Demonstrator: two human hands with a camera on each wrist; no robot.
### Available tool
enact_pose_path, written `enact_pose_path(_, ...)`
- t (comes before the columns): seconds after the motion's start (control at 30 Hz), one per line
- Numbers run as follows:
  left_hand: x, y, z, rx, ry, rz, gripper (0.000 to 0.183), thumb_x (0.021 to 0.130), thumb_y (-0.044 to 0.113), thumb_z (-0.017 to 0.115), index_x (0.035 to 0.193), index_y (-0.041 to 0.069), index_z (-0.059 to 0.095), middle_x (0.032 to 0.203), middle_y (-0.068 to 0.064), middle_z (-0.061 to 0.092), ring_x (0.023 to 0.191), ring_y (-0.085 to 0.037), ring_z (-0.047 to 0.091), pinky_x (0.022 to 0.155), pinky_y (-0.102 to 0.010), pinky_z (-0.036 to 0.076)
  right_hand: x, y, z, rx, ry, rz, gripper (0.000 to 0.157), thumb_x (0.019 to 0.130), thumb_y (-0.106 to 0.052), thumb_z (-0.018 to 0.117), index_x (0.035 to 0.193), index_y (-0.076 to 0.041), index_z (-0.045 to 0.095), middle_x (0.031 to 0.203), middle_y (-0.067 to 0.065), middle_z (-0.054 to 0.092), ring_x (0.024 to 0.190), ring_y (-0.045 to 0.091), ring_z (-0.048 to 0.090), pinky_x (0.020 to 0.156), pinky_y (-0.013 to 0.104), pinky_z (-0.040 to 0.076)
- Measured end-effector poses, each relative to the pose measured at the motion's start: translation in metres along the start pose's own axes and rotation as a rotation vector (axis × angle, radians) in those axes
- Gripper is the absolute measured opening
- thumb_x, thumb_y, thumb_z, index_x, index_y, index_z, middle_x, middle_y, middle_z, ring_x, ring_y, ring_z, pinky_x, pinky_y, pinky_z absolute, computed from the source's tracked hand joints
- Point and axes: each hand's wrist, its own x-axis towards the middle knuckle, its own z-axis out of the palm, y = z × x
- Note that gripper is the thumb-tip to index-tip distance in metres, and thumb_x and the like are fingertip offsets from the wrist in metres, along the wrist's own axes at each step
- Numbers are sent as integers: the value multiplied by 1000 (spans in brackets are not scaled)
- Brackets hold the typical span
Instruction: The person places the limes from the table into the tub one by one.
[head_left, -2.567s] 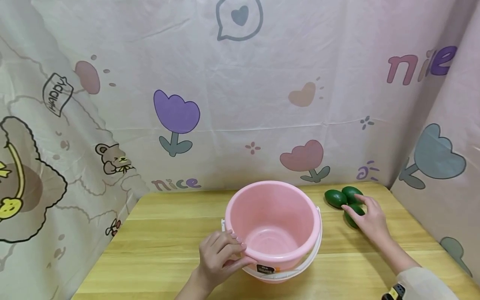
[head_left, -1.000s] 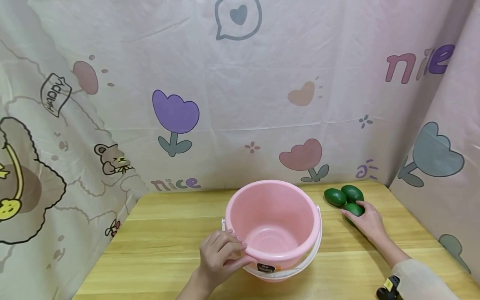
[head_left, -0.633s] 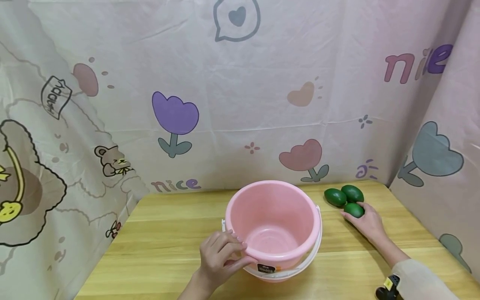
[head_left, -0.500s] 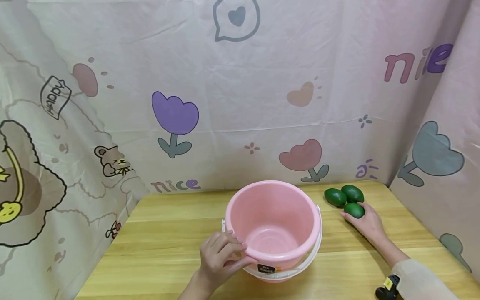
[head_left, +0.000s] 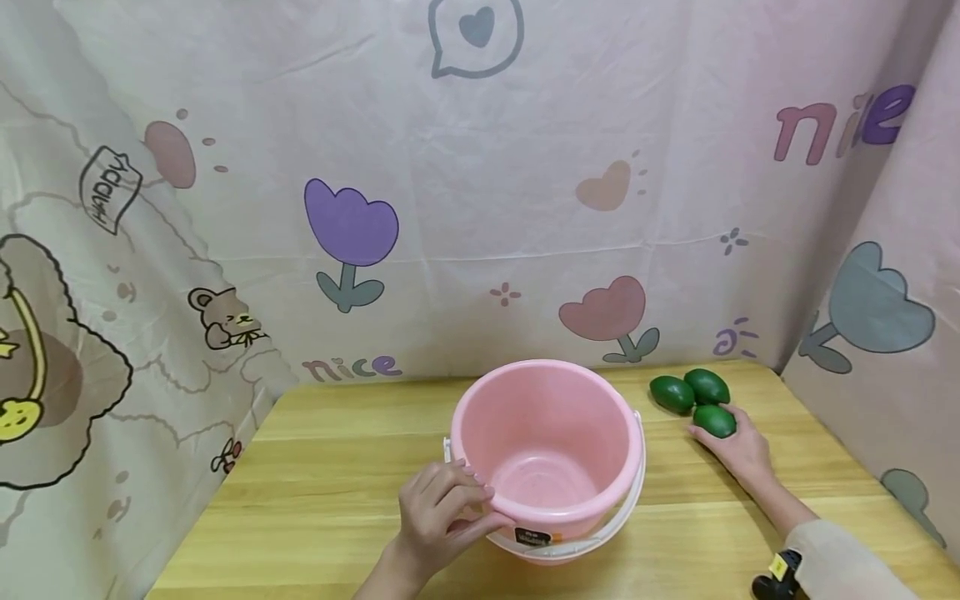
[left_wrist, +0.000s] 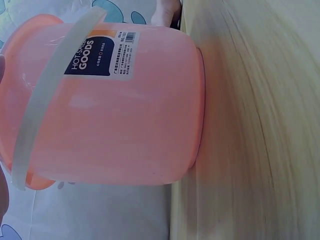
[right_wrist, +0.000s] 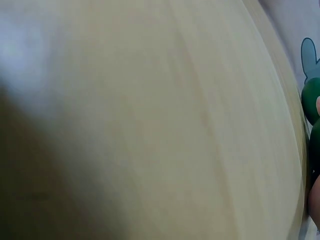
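A pink bucket (head_left: 543, 442) with a white handle (head_left: 592, 546) stands upright in the middle of the wooden table. My left hand (head_left: 442, 512) grips its near-left rim, thumb outside and fingers over the edge. In the left wrist view the bucket (left_wrist: 125, 115) appears sideways, its label (left_wrist: 102, 55) showing. To the right of the bucket, my right hand (head_left: 742, 450) holds a dark green, smooth oval fruit (head_left: 715, 421) between thumb and fingers. Two similar green fruits, one left (head_left: 671, 394) and one right (head_left: 707, 387), lie just behind it. Whether the held fruit touches the table is unclear.
A patterned cloth (head_left: 480, 208) hangs behind the wooden table (head_left: 337, 467) and along both sides. A small black device with a yellow mark (head_left: 780, 575) sits at the right sleeve. The bucket's inside shows only its bare pink bottom.
My right hand has closed round the nearest fruit, which has turned and shifted slightly back and, most recently, a little right. The left hand and bucket have stayed in place.
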Motion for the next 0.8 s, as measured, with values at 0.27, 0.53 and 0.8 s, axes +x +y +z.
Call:
enact_pose_path(0.27,1,0,1,-9,6,-12,35,70,39,74,62,6,63,61,0,57,58,-12,53,58,-22,53,1,3,-5,10,19,18,79,79,-46,64,133,3,33,121,33,45,103,44,46,79,53,43)
enact_pose_path(0.53,1,1,1,1,16,-6,36,70,39,74,62,6,63,60,0,56,57,-11,53,58,-22,53,-1,2,-10,89,-5,79,81,80,-44,63,136,5,29,126,32,40,107,41,43,82,47,41)
enact_pose_path(0.8,2,0,1,-5,18,-2,35,70,39,74,61,6,63,60,0,57,58,-12,54,59,-22,54,1,-4,-15,167,-13,167,82,81,-44,63,136,5,29,130,30,36,107,36,40,81,39,39)
